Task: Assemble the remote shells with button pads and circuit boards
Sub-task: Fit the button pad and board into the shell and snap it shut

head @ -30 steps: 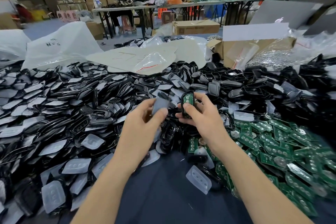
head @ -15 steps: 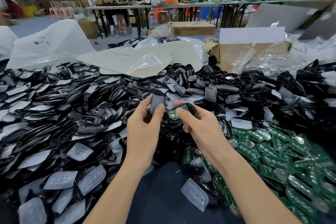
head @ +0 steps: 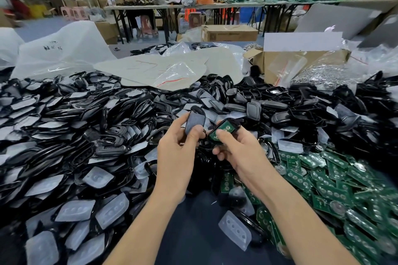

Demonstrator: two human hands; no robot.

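**Two remote halves held up over the heap**

From beside the bench I see the person's left hand (head: 176,153) pinching a black plastic remote shell (head: 197,109). A grey translucent button pad (head: 195,121) is seated in it. The thumb sits low on its face, the forefinger runs along its left edge, and the piece stands nearly upright. Just beside it the right hand (head: 239,148) grips a second black shell (head: 235,123) carrying a green circuit board (head: 224,129). Its thumb presses on the board's near end and the other fingers curl underneath. The two pieces come close at their lower corners, above the middle of the table. Whether they touch I cannot tell.

Around the hands spreads a broad heap of loose black shells (head: 86,127) mixed with pale translucent rubber pads (head: 112,213). It covers the left and far side of the dark blue table cover (head: 193,241). To the right lies a pile of green boards with round contacts (head: 333,189). A single clear pad (head: 235,230) rests alone on the cloth near the right forearm.

Behind the heap are flat beige sheets (head: 150,66), a white plastic bag (head: 60,49) and an open cardboard box (head: 301,64) with clear bags draped over it. Farther back, people work at a long table (head: 193,5).
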